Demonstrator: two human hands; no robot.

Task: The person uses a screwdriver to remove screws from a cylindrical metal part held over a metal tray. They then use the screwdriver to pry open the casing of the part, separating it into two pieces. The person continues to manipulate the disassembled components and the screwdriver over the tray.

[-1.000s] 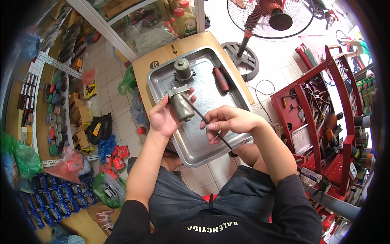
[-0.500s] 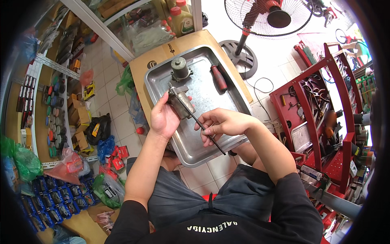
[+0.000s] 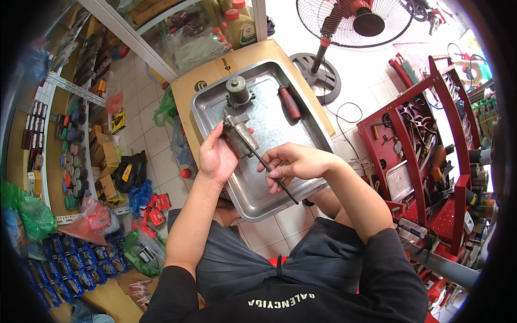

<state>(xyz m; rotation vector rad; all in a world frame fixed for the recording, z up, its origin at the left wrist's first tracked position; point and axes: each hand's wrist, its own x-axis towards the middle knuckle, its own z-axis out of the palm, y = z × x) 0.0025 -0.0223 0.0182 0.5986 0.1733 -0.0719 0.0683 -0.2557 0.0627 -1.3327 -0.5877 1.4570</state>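
My left hand (image 3: 218, 160) cradles a small grey metal motor (image 3: 236, 133), a cylinder with a flange and a short shaft at its upper left end. My right hand (image 3: 299, 163) pinches a thin dark metal rod (image 3: 289, 195). The rod slants along the motor's side, its lower end sticking out past my fingers; I cannot make out exactly where its upper end meets the motor. Both hands are above a shallow metal tray (image 3: 269, 177). Inside the tray, a second motor (image 3: 237, 92) stands upright at the far left, and a red and black screwdriver handle (image 3: 290, 104) lies at the right.
The tray rests on a cardboard box (image 3: 186, 94). A pedestal fan (image 3: 321, 54) stands beyond it, its cable on the tiles. A red tool cart (image 3: 388, 161) full of tools is at the right. Shelves of boxed goods (image 3: 75, 156) and plastic bags (image 3: 141, 253) line the left.
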